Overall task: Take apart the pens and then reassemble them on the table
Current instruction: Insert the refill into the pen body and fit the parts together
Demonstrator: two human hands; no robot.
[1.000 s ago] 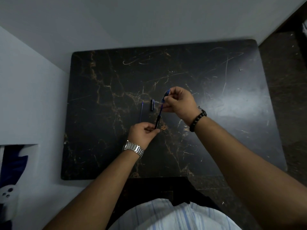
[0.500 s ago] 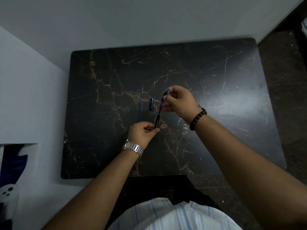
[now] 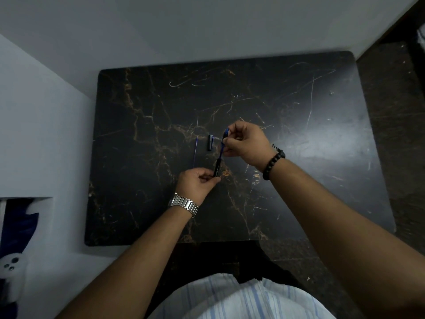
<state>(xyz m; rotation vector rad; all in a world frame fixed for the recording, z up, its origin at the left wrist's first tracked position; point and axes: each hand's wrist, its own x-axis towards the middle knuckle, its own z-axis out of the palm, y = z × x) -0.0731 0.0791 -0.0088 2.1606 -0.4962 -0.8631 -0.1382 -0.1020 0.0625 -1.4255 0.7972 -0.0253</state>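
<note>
A blue pen (image 3: 219,157) with a dark lower section is held above the middle of the black marble table (image 3: 138,203). My left hand (image 3: 195,184) pinches its dark lower end. My right hand (image 3: 246,143) grips its blue upper end by the tip. Left of the pen, a thin blue refill (image 3: 195,155) lies on the table. A dark pen cap (image 3: 210,142) lies between the refill and the held pen.
White walls border the table at the back and left. A dark floor strip (image 3: 395,134) runs along the right side. At lower left sits a white and blue object (image 3: 13,261). My striped shirt (image 3: 241,300) fills the bottom edge.
Both hands keep their grip on the pen in almost the same place; the view has shifted very slightly. No part on the table has moved.
</note>
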